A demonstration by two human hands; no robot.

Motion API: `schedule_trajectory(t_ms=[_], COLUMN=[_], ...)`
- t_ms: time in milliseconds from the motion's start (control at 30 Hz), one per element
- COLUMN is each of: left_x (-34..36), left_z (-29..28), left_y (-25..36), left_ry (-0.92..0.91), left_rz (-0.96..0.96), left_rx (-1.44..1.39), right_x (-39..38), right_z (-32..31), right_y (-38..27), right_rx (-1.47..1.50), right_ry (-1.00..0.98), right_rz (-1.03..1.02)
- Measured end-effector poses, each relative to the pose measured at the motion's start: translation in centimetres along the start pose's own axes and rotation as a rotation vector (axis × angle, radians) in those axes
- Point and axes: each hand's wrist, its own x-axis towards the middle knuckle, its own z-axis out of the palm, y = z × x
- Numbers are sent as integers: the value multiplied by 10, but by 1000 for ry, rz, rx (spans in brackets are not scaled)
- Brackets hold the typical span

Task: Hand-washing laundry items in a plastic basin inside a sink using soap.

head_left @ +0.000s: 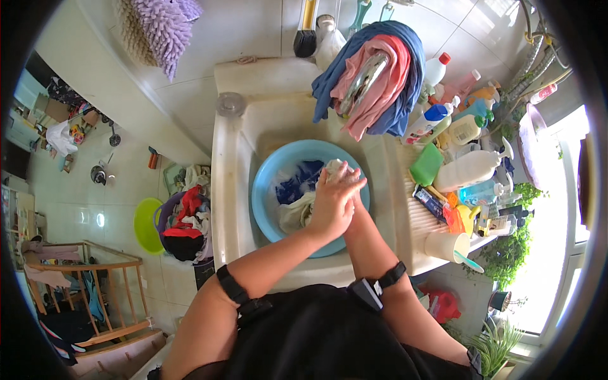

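Observation:
My two hands meet over the right side of a light-blue basin [259, 212] that stands in a white sink [231, 164]. My left hand [332, 208] lies across the front, fingers bent over a bunched whitish cloth [335, 166]. Behind it and to its right, my right hand [356, 195] presses against the same cloth, partly hidden by the left. Wet dark-blue fabric [297, 182] and pale, greyish-white fabric [294, 214] lie in the basin's sudsy water. Whether the pale fabric joins the held cloth, I cannot tell.
Blue and pink clothes [392, 76] hang over the tap behind the basin. Several bottles [468, 170], a green soap-like block [427, 164] and a cream cup [446, 246] crowd the ribbed ledge at right. A purple laundry basket [163, 214] and lime-green basin [145, 227] stand left.

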Motion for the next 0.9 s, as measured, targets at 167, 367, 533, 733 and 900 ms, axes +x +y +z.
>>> schedule_trajectory(t_ms=[167,367,533,733,900], left_x=[32,7,20,2,10], left_z=[-9,5,-1,10,-26], left_y=[-76,-18,-84,-60,-55], left_ry=[69,-73,75,6,-228], left_rz=[-580,-170,-474,-299,-667], left_rx=[-309,-98,-328,-345,-850], right_x=[4,39,15,36,42], right_z=[22,-27,19,6,32], right_y=[-9,-14,-11,-15,-33], right_rx=[-699,-216,-566,-532,-719], right_ry=[74,112,89,134,122], right_rz=[793,616,815,767,917])
